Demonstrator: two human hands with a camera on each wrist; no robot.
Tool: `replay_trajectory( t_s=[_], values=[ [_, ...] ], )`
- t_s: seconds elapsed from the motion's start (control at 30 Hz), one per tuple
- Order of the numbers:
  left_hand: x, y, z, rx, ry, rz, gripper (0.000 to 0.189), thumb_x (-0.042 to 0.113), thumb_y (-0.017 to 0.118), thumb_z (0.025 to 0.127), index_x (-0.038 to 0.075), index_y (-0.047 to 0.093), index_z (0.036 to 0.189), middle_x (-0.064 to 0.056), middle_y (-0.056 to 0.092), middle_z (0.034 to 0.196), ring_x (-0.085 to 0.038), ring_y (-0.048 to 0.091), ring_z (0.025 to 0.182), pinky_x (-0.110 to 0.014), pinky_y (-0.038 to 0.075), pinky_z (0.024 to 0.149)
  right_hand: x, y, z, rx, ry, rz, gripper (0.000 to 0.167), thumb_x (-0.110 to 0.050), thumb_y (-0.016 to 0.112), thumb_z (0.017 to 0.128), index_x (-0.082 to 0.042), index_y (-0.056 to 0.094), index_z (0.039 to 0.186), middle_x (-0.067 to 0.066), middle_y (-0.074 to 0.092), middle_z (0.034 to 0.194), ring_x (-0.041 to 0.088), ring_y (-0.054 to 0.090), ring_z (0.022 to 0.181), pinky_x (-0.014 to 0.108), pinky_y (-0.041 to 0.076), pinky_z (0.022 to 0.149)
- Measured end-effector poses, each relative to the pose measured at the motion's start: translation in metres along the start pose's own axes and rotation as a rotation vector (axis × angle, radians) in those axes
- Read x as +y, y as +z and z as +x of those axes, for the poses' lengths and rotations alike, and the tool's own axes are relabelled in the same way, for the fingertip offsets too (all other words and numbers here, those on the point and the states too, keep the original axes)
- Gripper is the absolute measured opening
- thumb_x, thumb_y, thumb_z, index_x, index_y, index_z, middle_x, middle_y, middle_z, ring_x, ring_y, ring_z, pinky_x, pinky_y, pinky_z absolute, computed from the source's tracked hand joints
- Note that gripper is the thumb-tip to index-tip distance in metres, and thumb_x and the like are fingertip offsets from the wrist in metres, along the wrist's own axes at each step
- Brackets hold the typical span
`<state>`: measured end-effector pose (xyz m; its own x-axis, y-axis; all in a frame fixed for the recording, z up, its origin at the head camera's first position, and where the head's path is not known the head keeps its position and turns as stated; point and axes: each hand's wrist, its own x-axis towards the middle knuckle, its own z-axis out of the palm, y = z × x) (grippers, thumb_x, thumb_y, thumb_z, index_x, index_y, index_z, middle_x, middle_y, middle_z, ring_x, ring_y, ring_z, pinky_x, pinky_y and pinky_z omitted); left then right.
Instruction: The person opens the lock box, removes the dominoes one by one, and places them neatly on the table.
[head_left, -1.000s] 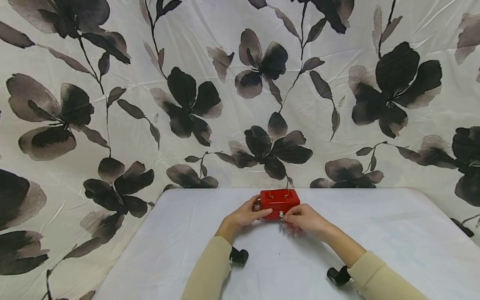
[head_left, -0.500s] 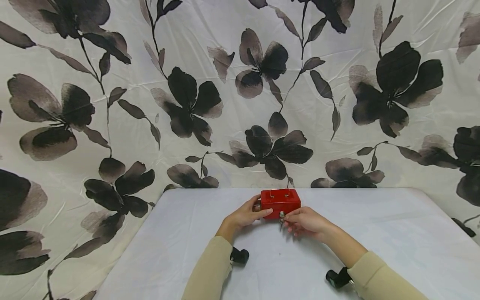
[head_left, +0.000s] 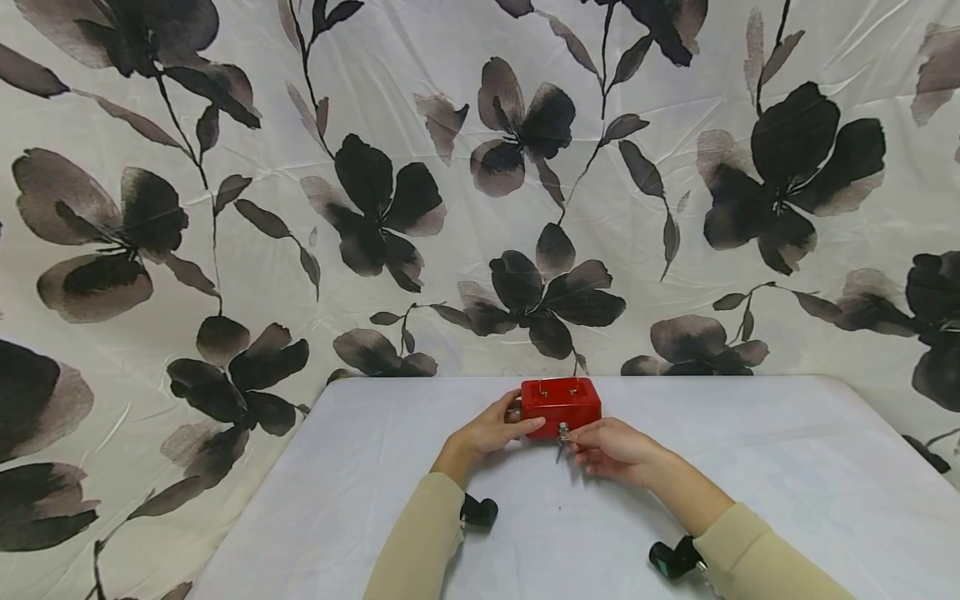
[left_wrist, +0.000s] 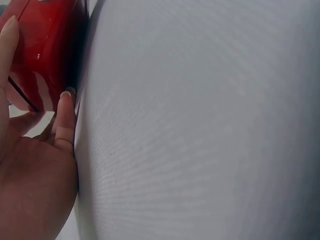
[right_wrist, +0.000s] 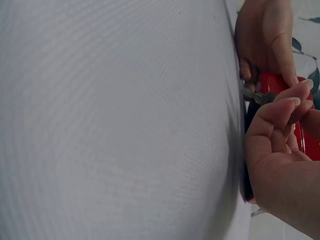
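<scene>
A small red metal cash box (head_left: pixel 561 402) with a thin wire handle on its lid stands closed near the table's far edge. My left hand (head_left: pixel 491 428) holds its left end, thumb across the front and fingers round the side. At the lock on the front face, my right hand (head_left: pixel 617 448) pinches a key (head_left: pixel 563 432) between thumb and forefinger. A second key (right_wrist: pixel 254 95) dangles below the lock in the right wrist view. The left wrist view shows the box's corner against the left hand's fingers (left_wrist: pixel 65 117). My right fingers hide the pinched key's head.
The white-covered table (head_left: pixel 558 542) runs toward me from the box. Behind its far edge hangs a white cloth (head_left: pixel 465 225) printed with dark flowers. A black wrist camera (head_left: pixel 480 512) sits by the left sleeve, another black camera (head_left: pixel 673 558) by the right.
My right hand has dropped slightly and turned at the lock, and the dangling key has swung a little. My left hand and the cash box have stayed in place.
</scene>
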<state>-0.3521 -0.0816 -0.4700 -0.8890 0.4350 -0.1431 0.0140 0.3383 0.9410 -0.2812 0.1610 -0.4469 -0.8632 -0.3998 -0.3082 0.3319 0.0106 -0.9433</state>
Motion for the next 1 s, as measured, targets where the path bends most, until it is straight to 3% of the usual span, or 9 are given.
replay_trajectory(
  t_s=[0.23, 0.4, 0.7, 1.0],
  values=[
    [-0.001, 0.0, 0.001, 0.007, -0.005, -0.015, 0.087, 0.042, 0.079, 0.089, 0.013, 0.034, 0.158, -0.009, 0.057, 0.14, -0.024, 0.056, 0.12, -0.041, 0.054, 0.096, -0.001, 0.0, -0.001, -0.018, 0.017, 0.021, 0.027, -0.015, 0.054, 0.106, 0.007, 0.065, 0.118, 0.004, 0.064, 0.09, 0.016, 0.058, 0.084, 0.025, 0.051, 0.075],
    [-0.001, 0.0, 0.002, 0.009, -0.011, -0.003, 0.087, 0.043, 0.079, 0.089, 0.014, 0.035, 0.158, -0.008, 0.058, 0.138, -0.023, 0.056, 0.118, -0.041, 0.054, 0.096, 0.002, -0.001, 0.001, -0.001, -0.008, -0.042, 0.029, -0.015, 0.055, 0.105, 0.008, 0.065, 0.119, 0.005, 0.065, 0.089, 0.016, 0.06, 0.08, 0.026, 0.052, 0.073],
    [0.0, -0.001, 0.002, 0.011, -0.01, 0.014, 0.088, 0.044, 0.08, 0.088, 0.015, 0.035, 0.158, -0.007, 0.057, 0.137, -0.023, 0.055, 0.116, -0.04, 0.055, 0.093, 0.0, 0.008, -0.006, 0.178, -0.079, -0.358, 0.027, -0.018, 0.06, 0.103, 0.005, 0.068, 0.116, 0.013, 0.068, 0.088, 0.021, 0.061, 0.072, 0.031, 0.055, 0.064],
    [-0.001, -0.002, 0.001, 0.021, -0.018, 0.029, 0.09, 0.04, 0.083, 0.086, 0.013, 0.035, 0.157, -0.007, 0.058, 0.13, -0.024, 0.052, 0.115, -0.043, 0.052, 0.096, -0.007, -0.002, -0.014, 0.226, -0.228, -0.694, 0.018, -0.012, 0.062, 0.1, 0.002, 0.071, 0.106, 0.008, 0.068, 0.089, 0.02, 0.061, 0.075, 0.036, 0.055, 0.07]
  ],
)
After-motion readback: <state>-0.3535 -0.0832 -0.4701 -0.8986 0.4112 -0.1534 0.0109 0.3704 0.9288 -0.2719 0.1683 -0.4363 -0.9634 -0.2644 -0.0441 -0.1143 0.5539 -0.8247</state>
